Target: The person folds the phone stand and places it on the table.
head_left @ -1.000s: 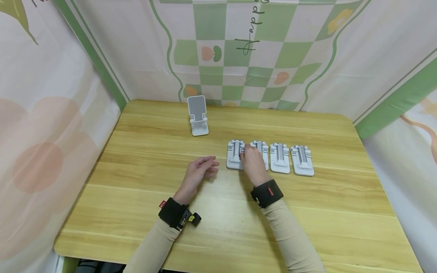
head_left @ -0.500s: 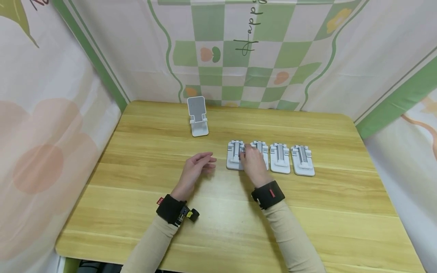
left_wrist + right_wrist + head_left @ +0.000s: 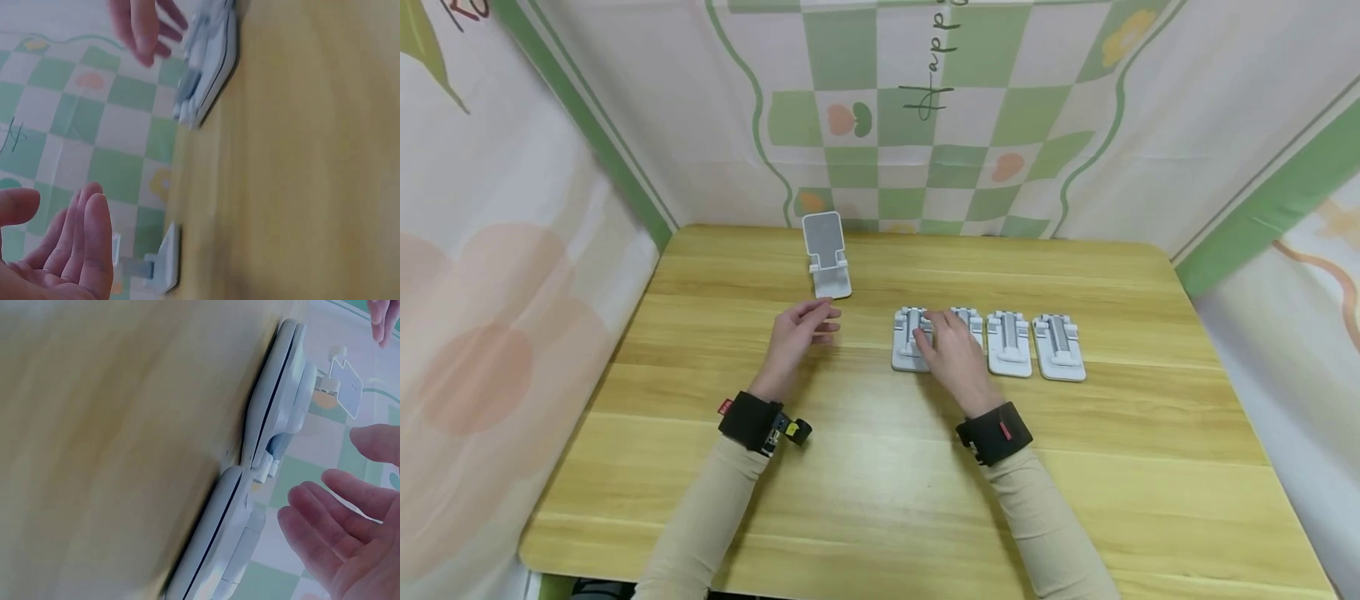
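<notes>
In a row on the table lie several folded white phone stands, among them the leftmost stand [image 3: 907,354] and, at the other end, the rightmost stand [image 3: 1060,354]. My right hand [image 3: 957,360] hovers over the two left ones and partly hides the second stand [image 3: 972,321]. In the right wrist view its fingers are spread apart from the stands, with nothing held. An unfolded phone stand [image 3: 825,246] is upright farther back on the left. My left hand [image 3: 793,342], fingers loosely extended and holding nothing, is just in front of its base. Both wrists wear black camera bands.
The wooden table [image 3: 880,500] reaches back to a hanging cloth [image 3: 970,167] with green checks, close behind the unfolded stand. Printed cloth [image 3: 512,292] also hangs at the left side and on the right.
My left hand has moved left and farther back, towards the unfolded stand. The right hand's fingers have come off the folded stands and spread. The stands keep their places; the head view has shifted slightly.
</notes>
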{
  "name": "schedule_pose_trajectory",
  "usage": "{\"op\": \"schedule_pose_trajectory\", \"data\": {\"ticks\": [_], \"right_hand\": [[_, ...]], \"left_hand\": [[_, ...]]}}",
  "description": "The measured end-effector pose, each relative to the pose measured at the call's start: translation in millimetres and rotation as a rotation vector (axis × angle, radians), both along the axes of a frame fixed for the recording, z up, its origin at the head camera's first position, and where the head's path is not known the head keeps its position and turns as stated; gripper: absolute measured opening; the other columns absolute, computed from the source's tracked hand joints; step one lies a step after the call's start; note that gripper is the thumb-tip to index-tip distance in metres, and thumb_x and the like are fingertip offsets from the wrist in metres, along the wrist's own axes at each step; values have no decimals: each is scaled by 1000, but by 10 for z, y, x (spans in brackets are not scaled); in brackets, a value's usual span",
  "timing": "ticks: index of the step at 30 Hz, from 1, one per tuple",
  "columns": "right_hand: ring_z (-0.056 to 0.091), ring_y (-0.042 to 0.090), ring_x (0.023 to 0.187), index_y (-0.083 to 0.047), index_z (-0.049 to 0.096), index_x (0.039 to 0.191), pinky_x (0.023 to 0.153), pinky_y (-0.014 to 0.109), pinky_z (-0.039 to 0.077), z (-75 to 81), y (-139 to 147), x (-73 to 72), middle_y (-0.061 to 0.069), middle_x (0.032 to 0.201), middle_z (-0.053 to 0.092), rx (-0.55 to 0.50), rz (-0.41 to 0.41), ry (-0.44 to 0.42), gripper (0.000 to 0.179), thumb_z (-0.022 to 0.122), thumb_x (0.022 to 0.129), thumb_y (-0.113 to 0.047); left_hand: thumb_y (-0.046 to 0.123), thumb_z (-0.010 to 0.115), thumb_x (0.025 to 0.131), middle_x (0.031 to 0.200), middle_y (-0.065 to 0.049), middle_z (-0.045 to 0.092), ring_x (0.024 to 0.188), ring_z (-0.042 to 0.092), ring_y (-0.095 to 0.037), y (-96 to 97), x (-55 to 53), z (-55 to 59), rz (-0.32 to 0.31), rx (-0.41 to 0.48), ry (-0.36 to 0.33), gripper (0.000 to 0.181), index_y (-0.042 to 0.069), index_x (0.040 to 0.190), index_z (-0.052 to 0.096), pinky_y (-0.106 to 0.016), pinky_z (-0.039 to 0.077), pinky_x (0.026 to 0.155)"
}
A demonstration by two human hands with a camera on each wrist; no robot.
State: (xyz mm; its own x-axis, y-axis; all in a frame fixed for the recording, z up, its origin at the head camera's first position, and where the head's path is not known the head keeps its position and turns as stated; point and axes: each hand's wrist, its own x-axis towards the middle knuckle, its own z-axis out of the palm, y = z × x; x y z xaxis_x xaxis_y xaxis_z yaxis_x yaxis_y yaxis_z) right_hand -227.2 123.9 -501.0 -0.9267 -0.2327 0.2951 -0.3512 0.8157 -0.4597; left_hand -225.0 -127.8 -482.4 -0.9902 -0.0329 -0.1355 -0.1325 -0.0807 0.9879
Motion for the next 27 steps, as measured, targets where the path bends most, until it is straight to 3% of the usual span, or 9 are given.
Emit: {"op": "schedule_pose_trajectory", "data": {"ticks": [8, 12, 17, 22, 27], "right_hand": [[51, 29, 110, 0, 58, 123, 91, 44, 49, -3, 12, 33, 18, 119, 58, -37, 54, -22, 41, 57, 92, -28], [51, 29, 112, -1, 58, 124, 93, 45, 47, -9, 9, 54, 17, 121, 57, -65, 66, -22, 41, 56, 93, -28], [50, 28, 114, -2, 57, 125, 95, 45, 46, -19, -7, 84, 16, 125, 56, -91, 90, -35, 42, 55, 93, -30], [51, 27, 112, -2, 58, 124, 95, 44, 46, -11, -17, 88, 15, 124, 57, -109, 104, -23, 43, 56, 93, -32], [52, 26, 112, -2, 56, 126, 96, 45, 45, 16, -29, 99, 15, 127, 55, -137, 112, -51, 47, 54, 94, -36]], "left_hand": [[38, 59, 91, 120, -21, 59, 104, 57, -35, -240, -326, 78, 41, -106, 103, 55, -1, 129, 53, -50, 48, 92], [40, 59, 90, 119, -17, 59, 104, 56, -34, -349, -560, 12, 115, -179, 181, 54, 0, 127, 55, -48, 49, 90], [40, 64, 86, 127, -14, 53, 108, 52, -24, -485, -809, -100, 177, -247, 210, 61, 3, 132, 50, -39, 48, 89], [42, 67, 83, 145, -17, 36, 129, 36, -24, -554, -1013, -139, 132, -292, 201, 80, 5, 145, 31, -37, 34, 106], [48, 67, 80, 156, -12, 16, 139, 18, -23, -510, -1167, -105, 8, -374, 138, 101, 9, 153, 8, -38, 20, 114]]}}
